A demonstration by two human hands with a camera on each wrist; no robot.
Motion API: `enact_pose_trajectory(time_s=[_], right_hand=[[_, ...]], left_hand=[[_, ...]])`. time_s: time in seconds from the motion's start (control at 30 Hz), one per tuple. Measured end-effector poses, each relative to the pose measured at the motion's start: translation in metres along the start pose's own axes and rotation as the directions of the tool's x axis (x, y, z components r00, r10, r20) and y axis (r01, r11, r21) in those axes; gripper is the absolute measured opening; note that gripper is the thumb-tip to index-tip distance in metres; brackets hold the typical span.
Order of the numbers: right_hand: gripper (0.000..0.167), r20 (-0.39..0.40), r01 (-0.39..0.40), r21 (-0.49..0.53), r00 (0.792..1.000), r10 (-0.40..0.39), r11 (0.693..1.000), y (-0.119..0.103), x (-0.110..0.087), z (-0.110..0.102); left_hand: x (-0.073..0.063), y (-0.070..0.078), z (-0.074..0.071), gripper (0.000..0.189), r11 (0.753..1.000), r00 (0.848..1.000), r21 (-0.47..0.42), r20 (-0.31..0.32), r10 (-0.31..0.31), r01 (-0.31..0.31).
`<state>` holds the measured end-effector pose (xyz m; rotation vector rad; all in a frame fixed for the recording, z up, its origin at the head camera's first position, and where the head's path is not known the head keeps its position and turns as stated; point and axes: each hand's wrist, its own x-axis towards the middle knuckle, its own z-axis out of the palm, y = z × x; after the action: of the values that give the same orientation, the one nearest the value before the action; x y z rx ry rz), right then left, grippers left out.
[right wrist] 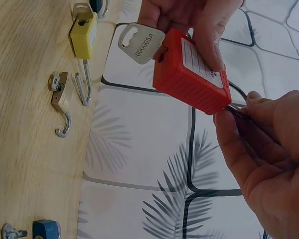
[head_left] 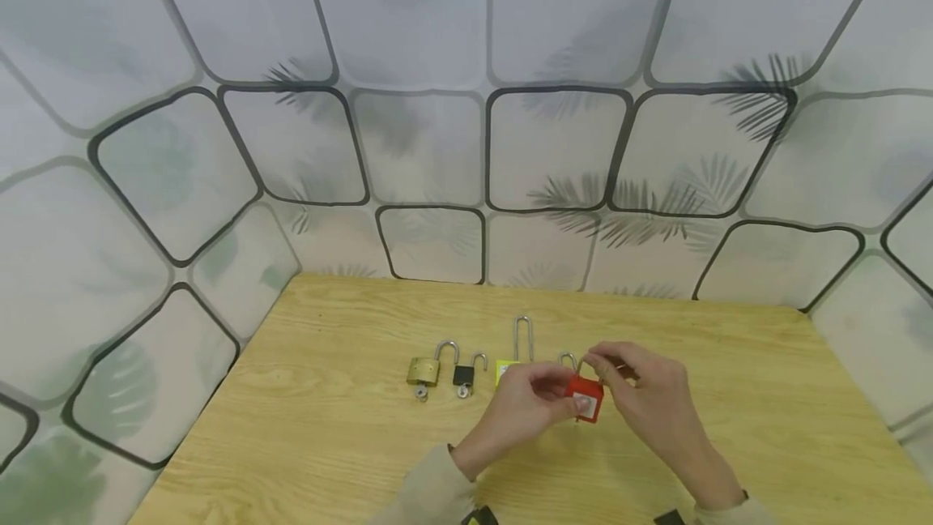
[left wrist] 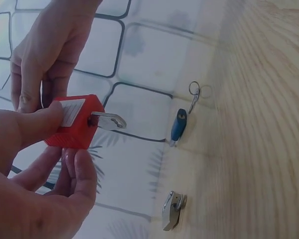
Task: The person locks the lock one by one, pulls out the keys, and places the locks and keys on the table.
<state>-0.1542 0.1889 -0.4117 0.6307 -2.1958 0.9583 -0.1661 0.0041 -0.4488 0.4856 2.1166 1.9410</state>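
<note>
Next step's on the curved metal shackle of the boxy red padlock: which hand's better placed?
Probably the right hand: it pinches the curved metal shackle, while the left hand grips the boxy red padlock.

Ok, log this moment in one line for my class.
left hand: grips red padlock; right hand: pinches shackle; key: in keyhole

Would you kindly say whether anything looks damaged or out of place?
Nothing stands out: the brass padlock and black padlock lie open on the table, and the red padlock held by the left hand and right hand shows no visible damage.
</note>
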Motion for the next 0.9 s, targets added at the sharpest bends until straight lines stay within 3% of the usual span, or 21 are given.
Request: enact_pose_trajectory(time_s=[0.2, 0.3, 0.37, 0.47, 0.53, 0.57, 0.63, 0.7, 0.77, 0.9], right_hand=[[0.034, 0.024, -0.140, 0.048, 0.990, 0.139, 0.989, -0.003, -0.006, 0.000], [0.031, 0.101, -0.276, 0.102, 0.959, 0.266, 0.956, -0.002, -0.015, -0.004], [0.030, 0.191, -0.409, 0.144, 0.905, 0.380, 0.901, -0.002, -0.022, -0.006], [0.033, 0.341, -0.612, 0.205, 0.776, 0.530, 0.764, -0.002, -0.032, -0.010], [0.036, 0.420, -0.706, 0.255, 0.696, 0.582, 0.661, -0.001, -0.036, -0.009], [0.037, 0.452, -0.737, 0.273, 0.666, 0.594, 0.618, -0.001, -0.038, -0.009], [0.036, 0.499, -0.775, 0.306, 0.625, 0.600, 0.552, 0.000, -0.041, -0.007], [0.033, 0.530, -0.792, 0.329, 0.605, 0.594, 0.514, 0.001, -0.043, -0.005], [0.031, 0.550, -0.797, 0.340, 0.599, 0.582, 0.499, 0.002, -0.045, -0.004], [0.028, 0.569, -0.785, 0.361, 0.613, 0.549, 0.503, 0.002, -0.048, -0.003]], left_hand=[[-0.003, 0.002, -0.003, 0.022, 1.000, 0.998, -0.009, -0.062, -0.023, 0.022], [-0.003, 0.005, -0.006, 0.023, 0.999, 0.995, -0.009, -0.087, -0.043, 0.042], [-0.002, 0.006, -0.008, 0.023, 0.999, 0.994, -0.017, -0.097, -0.048, 0.046], [-0.002, 0.009, -0.011, 0.023, 0.999, 0.993, -0.027, -0.109, -0.039, 0.036], [-0.002, 0.010, -0.011, 0.023, 0.999, 0.993, -0.034, -0.118, -0.027, 0.024], [-0.002, 0.011, -0.012, 0.023, 0.999, 0.993, -0.036, -0.120, -0.023, 0.019], [-0.002, 0.012, -0.012, 0.023, 0.999, 0.992, -0.035, -0.121, -0.020, 0.015], [-0.002, 0.012, -0.011, 0.023, 0.999, 0.992, -0.040, -0.121, -0.024, 0.019], [-0.003, 0.013, -0.010, 0.024, 0.999, 0.992, -0.046, -0.119, -0.033, 0.028], [-0.004, 0.012, -0.008, 0.024, 0.997, 0.992, -0.055, -0.113, -0.052, 0.046]])
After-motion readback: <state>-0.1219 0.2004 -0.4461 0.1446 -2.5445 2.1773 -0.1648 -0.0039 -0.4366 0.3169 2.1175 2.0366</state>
